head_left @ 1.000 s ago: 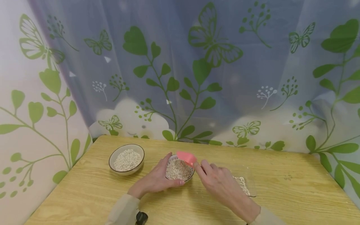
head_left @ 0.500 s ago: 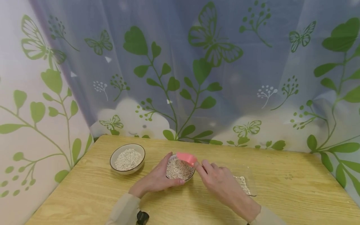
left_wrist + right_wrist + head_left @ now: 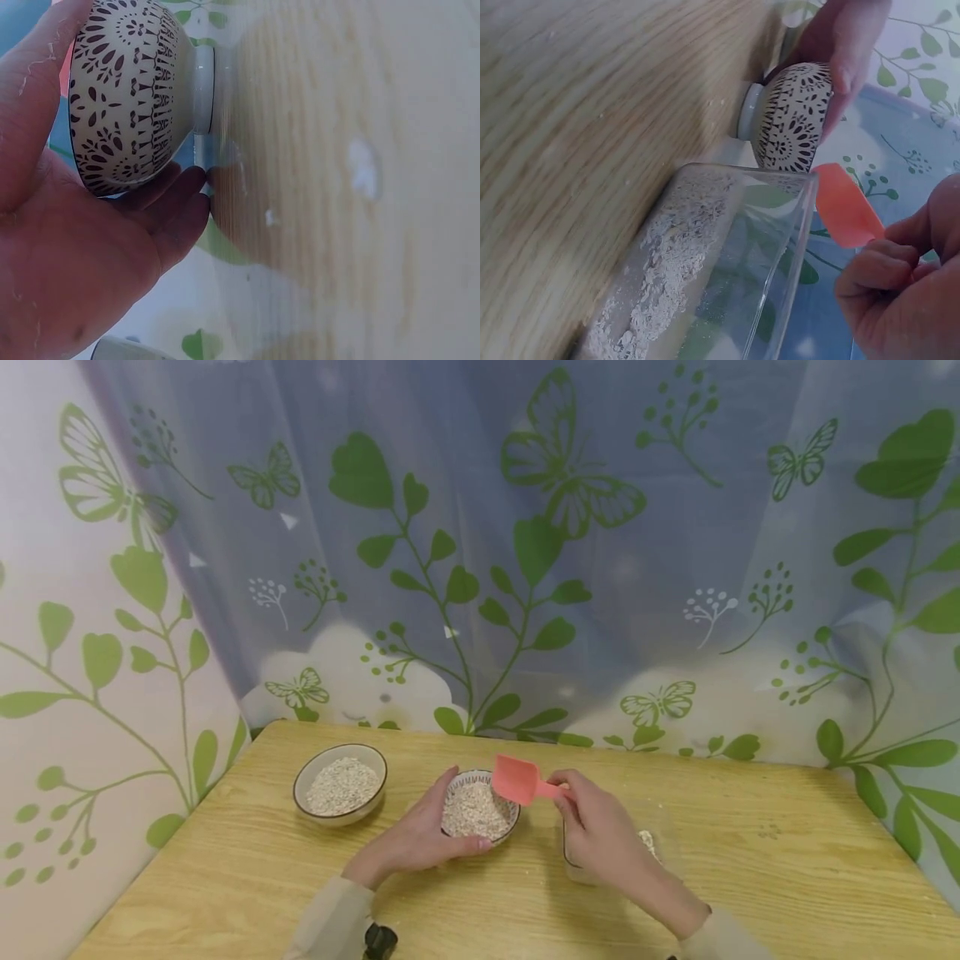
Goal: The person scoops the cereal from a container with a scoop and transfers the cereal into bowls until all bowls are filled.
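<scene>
My left hand (image 3: 412, 839) holds a small patterned bowl (image 3: 127, 97) of oats, thumb along the near rim and fingers around its far left side. The bowl's foot stands at the tabletop in the left wrist view. In my right hand (image 3: 600, 827) is a pink scoop (image 3: 514, 779), pinched by its handle. Its blade overlaps the right rim of the bowl in the head view and looks bare. Below my right hand stands a clear rectangular container (image 3: 769, 300) with a layer of oats (image 3: 667, 255) inside; the hand partly hides it in the head view.
A larger white bowl (image 3: 369, 762) with a dark rim, holding oats (image 3: 343, 787), stands on the wooden table (image 3: 225, 860) to the left. A printed curtain (image 3: 480, 568) hangs right behind the table's far edge. Small flakes are scattered on the wood.
My right hand has moved right and turned, drawing the scoop from over the bowl's middle to its right rim. More of the container's left end now shows. My left hand and the bowl stay put.
</scene>
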The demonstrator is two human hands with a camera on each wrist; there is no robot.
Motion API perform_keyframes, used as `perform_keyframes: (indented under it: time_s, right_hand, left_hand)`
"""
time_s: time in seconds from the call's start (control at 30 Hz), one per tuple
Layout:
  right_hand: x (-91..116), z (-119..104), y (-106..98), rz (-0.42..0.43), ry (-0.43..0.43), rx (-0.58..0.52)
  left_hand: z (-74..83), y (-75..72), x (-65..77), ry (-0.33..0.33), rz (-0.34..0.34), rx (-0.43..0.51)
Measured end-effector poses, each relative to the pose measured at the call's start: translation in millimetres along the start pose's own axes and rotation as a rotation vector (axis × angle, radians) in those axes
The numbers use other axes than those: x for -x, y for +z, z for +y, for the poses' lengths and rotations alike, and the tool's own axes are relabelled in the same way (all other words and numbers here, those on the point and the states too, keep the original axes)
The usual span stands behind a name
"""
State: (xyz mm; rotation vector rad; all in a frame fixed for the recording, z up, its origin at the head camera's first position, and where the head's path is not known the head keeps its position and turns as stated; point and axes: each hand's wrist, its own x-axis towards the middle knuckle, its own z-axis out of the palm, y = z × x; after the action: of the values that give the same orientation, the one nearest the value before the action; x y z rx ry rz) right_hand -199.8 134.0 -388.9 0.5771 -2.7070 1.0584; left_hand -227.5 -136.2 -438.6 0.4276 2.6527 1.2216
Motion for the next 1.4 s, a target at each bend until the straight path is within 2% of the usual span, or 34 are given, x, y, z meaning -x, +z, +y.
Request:
perform_keyframes:
  time_s: [0.1,0.23,0.67,0.9,1.07,1.23,1.4]
  right_hand:
    - [-0.5,1.7,-6.8,-0.080,0.127,-0.139]
    - [2.0,6.7,-14.1,-0.124,0.179,-0.197]
    - [22.5,31.6,-51.9,-0.126,0.185,-0.190]
    - [37.1,48.5,-79.1,-0.125,0.249,-0.164]
    - [45.6,61.7,-95.8,-0.137,0.298,-0.190]
    - [49.6,75.0,-104.3,-0.183,0.343,-0.178]
    - [52.3,82.7,-105.0,-0.208,0.368,-0.107]
  left_hand:
    - [0.2,-0.9,1.0,0.006,0.003,-0.004]
    - [1.8,-2.0,2.7,0.004,0.012,-0.025]
    - [8.1,-4.0,7.3,0.025,0.040,-0.090]
    - [8.2,-4.1,8.4,0.029,0.041,-0.107]
    - [8.1,-4.1,7.8,0.035,0.049,-0.115]
    - [9.5,-3.7,7.1,0.041,0.049,-0.125]
    - [10.9,-2.5,6.4,0.044,0.052,-0.129]
